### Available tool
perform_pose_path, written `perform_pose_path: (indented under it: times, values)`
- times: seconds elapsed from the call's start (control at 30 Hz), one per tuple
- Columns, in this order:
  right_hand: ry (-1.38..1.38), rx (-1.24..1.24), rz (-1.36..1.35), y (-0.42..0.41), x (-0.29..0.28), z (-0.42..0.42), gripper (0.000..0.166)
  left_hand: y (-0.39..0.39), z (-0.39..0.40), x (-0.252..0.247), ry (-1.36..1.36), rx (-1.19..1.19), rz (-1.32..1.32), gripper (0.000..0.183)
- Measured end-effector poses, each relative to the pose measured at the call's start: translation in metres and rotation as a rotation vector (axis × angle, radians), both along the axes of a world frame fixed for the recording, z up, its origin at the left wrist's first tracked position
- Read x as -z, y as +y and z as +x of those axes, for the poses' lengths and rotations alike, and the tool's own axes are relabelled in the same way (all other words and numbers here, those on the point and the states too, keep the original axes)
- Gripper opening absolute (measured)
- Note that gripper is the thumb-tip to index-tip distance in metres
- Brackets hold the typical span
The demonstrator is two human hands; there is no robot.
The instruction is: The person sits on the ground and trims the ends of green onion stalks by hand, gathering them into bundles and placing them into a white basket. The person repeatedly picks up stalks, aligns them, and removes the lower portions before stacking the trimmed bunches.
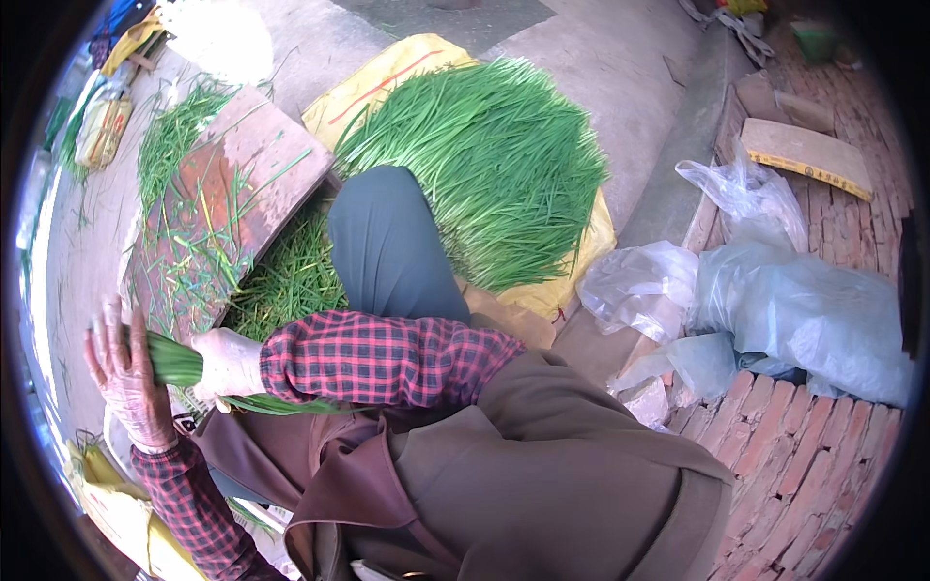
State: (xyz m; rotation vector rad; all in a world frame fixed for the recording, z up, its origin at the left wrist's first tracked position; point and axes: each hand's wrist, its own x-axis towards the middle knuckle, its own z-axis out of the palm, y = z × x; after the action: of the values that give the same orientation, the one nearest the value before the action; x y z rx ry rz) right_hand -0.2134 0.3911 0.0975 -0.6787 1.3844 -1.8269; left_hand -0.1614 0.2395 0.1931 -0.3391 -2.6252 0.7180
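Note:
My left hand [132,388] is at the far left, its fingers stretched and spread against a bunch of long green leaves [174,361], likely garlic chives. My right hand [225,365] is closed round that bunch, with more leaves trailing beneath its wrist; the fingers are partly hidden. A large round heap of the same greens [494,160] lies on a yellow woven sack [385,69], beyond my right knee. A stained board [269,156] bears scattered leaves, and loose trimmings [298,269] lie between it and my knee.
Clear plastic bags [639,283] and a bluish plastic-wrapped bundle [806,312] lie at the right on brick paving [792,450]. A cardboard piece [806,152] rests farther up by a concrete edge. Another yellow sack [116,508] is at the lower left.

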Motion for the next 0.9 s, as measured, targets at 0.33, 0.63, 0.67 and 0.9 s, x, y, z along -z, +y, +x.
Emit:
perform_pose_path:
  times: [0.33, 0.63, 0.67, 0.9]
  values:
    - [-0.477, 0.677, -0.491, 0.231, -0.056, -0.206, 0.008, 0.026, -0.031, -0.013, 0.120, 0.091, 0.270, 0.063]
    - [-0.800, 1.470, -0.106, 0.444, 0.104, -0.324, 0.028, -0.027, 0.007, 0.078, -0.172, -0.260, 0.557, 0.060]
    - [-0.831, 1.485, -0.100, 0.474, 0.145, -0.337, 0.027, -0.032, 0.003, 0.094, -0.208, -0.269, 0.646, 0.059]
    - [-0.620, 1.552, 0.643, 0.500, 0.244, -0.388, 0.026, -0.068, 0.037, 0.125, -0.295, -0.490, 0.835, 0.057]
